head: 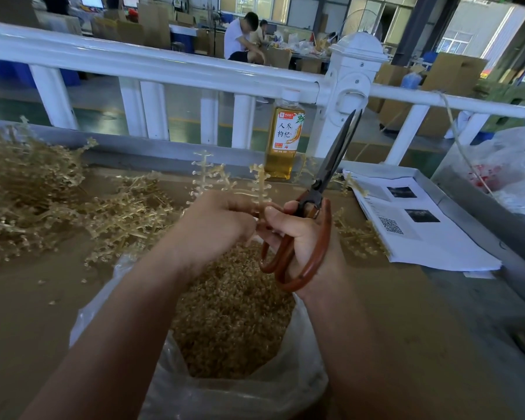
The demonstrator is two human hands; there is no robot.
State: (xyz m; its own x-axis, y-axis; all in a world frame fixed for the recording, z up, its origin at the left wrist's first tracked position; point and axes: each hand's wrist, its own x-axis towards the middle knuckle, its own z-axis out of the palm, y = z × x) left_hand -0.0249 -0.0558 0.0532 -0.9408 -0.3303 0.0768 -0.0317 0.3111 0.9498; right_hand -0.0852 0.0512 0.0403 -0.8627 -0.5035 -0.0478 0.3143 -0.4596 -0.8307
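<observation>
My left hand [215,225] grips the stems of translucent yellowish plastic sprues [259,183], whose branched tops stick up above my fingers. My right hand [297,234] holds large scissors [334,165] by their brown handles, blades together and pointing up and away. My right thumb also touches the sprue stem. Both hands hover over an open clear plastic bag [194,398] filled with small yellowish cut pieces [234,313].
A big heap of uncut sprues [37,201] covers the left of the brown table. A bottle of yellow drink [284,140] stands by the white railing [164,68]. Printed papers [422,231] lie at right, beside a metal tray with plastic bags [509,165]. People sit far behind.
</observation>
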